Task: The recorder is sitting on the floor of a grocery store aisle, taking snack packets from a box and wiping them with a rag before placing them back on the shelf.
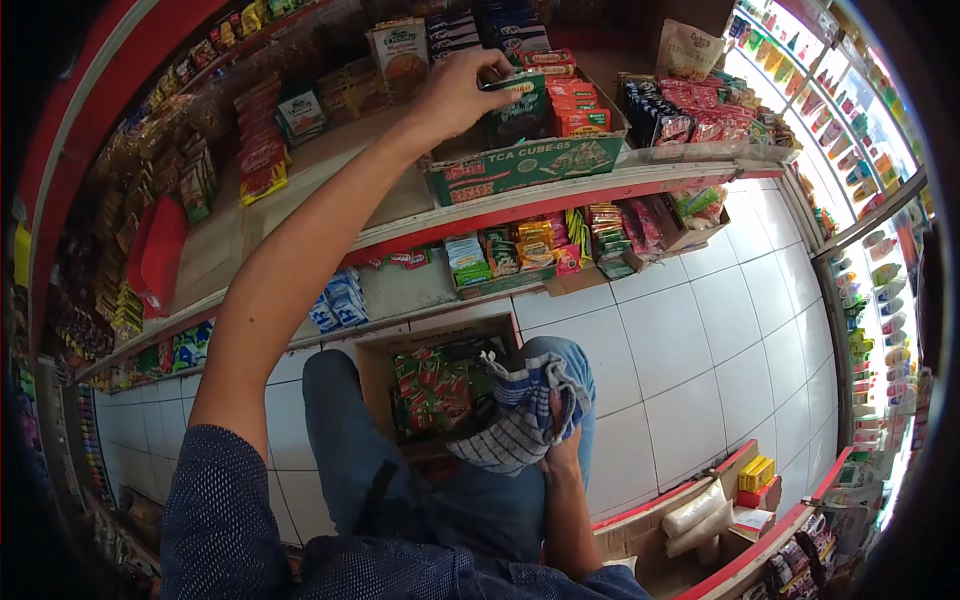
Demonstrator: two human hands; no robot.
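Observation:
My left hand [480,94] reaches to the shelf and grips the upper edge of a dark green packet [519,112]. This packet stands upright at the left side of a green cardboard box [529,166], which also holds red and orange sachets [577,105]. In my right hand [561,435], above my right knee, is a bunched checked cloth [525,412] in white, blue and black. Between my knees a brown carton [379,390] sits on the floor with many small green and red packets [431,386] inside; the cloth hides part of its right side.
Sachets in rows [694,112] stand right of the green box. Below runs a lower shelf with boxed sachets [517,251] and blue-white packets [341,300]. A red container [156,255] is on the left of the shelf. A lit glass-fronted display [862,150] stands right; a red-edged bin [645,525] lies behind right.

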